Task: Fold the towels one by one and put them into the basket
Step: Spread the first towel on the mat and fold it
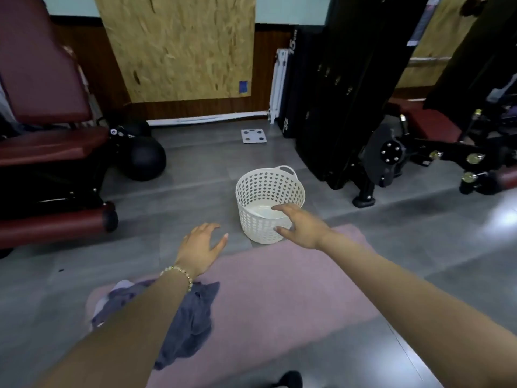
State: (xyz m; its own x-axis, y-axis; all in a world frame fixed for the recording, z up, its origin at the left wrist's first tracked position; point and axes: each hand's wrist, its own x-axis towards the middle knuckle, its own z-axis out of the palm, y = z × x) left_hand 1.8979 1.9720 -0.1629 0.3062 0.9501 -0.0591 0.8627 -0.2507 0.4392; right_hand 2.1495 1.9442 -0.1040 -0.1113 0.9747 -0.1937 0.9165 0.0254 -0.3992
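Right hand, wide and empty, reaches toward the round white perforated plastic basket, probably to pull it nearer the crumpled grey towels; left hand hovers equally wide.

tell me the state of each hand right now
Left hand: open, fingers spread, holding nothing.
Right hand: open, at the near rim of the white basket, holding nothing.

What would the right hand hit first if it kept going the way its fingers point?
Most likely the white basket: the open right hand aims at its near rim. From this one view I cannot tell whether the fingers already touch it.
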